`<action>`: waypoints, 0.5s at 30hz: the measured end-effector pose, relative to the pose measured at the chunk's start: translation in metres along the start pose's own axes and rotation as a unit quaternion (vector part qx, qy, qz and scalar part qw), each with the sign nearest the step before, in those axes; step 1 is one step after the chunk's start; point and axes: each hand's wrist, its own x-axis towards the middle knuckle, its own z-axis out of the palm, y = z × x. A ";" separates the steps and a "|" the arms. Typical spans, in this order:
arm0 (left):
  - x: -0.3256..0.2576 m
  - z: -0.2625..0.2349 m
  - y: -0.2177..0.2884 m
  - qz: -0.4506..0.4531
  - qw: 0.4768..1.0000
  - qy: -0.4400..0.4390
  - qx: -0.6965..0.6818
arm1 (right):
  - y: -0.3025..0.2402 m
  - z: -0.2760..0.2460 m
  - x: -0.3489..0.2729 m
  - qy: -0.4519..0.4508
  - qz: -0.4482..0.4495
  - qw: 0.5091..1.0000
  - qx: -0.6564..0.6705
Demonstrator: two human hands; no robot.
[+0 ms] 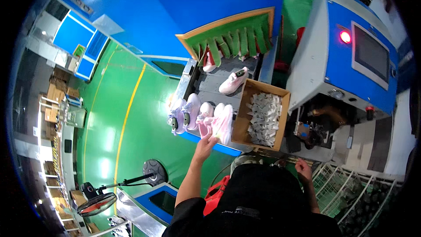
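1. The left hand (205, 146) reaches forward, its fingers bent in against the near end of a pair of pink shoes (222, 125), apparently gripping; which of the two it grips cannot be told.
2. The right hand (303, 170) hangs well apart to the right, loosely curled; it is small in view, so whether it holds anything cannot be told.
3. Just in front of the left hand runs the blue edge (226, 150) of the conveyor (210, 83); the shoes stand close to that edge.
4. Left of the held pair, lavender-white shoes (191, 111) stand close together, leaving little side room.
5. Right of the left hand, a cardboard box (239, 125) full of crumpled pale pieces (265, 118) stands just beside the pink shoes, its wall limiting movement that way.
6. Beyond the left hand, dark belt surface shows around a pale pink shoe (232, 82), before a green strip curtain (237, 42) on a blue machine (210, 0).
7. Ahead of the right hand is a blue-and-white machine (307, 57); a wire rack (337, 184) crowds its right.
8. Left of the left hand, green floor (107, 127) opens widely, up to a standing fan (97, 204) lower left.
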 end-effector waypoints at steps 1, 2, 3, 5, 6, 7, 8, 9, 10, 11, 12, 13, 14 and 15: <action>0.007 -0.003 -0.005 0.008 0.999 -0.014 -0.038 | -0.036 -0.002 -0.007 -0.054 -0.045 0.996 0.058; 0.015 -0.004 -0.009 0.019 0.996 -0.029 -0.077 | -0.045 0.001 -0.004 -0.078 -0.053 0.994 0.060; 0.019 -0.004 -0.004 -0.031 0.999 -0.024 -0.020 | -0.033 0.005 -0.007 -0.085 -0.055 0.994 0.052; 0.024 -0.005 -0.009 0.083 0.985 -0.008 0.153 | 0.033 0.008 -0.002 -0.075 -0.044 0.996 0.015; 0.031 -0.001 -0.012 0.142 0.960 -0.007 0.240 | 0.064 0.006 -0.006 -0.068 -0.041 0.997 -0.011; 0.036 0.001 -0.024 0.192 0.944 0.023 0.266 | 0.076 0.002 -0.007 -0.080 -0.036 0.995 -0.050; 0.038 -0.001 -0.023 0.225 0.924 0.026 0.309 | 0.064 0.000 -0.013 -0.104 -0.039 0.987 -0.113; 0.038 -0.003 -0.015 0.255 0.901 0.028 0.350 | 0.052 0.000 -0.020 -0.117 -0.016 0.980 -0.162; 0.040 -0.007 -0.010 0.286 0.874 0.030 0.392 | 0.042 -0.002 -0.027 -0.132 0.006 0.968 -0.212; 0.044 -0.008 -0.011 0.236 0.879 0.016 0.415 | 0.026 0.001 -0.028 -0.137 0.049 0.958 -0.245; 0.051 -0.009 -0.010 0.253 0.859 0.001 0.444 | 0.015 0.004 -0.028 -0.140 0.092 0.946 -0.278; 0.058 -0.008 -0.009 0.268 0.842 -0.013 0.468 | 0.029 0.003 -0.025 -0.137 0.098 0.980 -0.102; 0.062 -0.007 -0.013 0.281 0.829 -0.025 0.483 | 0.078 -0.012 -0.020 -0.129 0.102 0.984 0.066; 0.069 -0.009 -0.025 0.257 0.846 -0.057 0.464 | 0.103 -0.023 -0.009 -0.122 0.099 0.959 0.236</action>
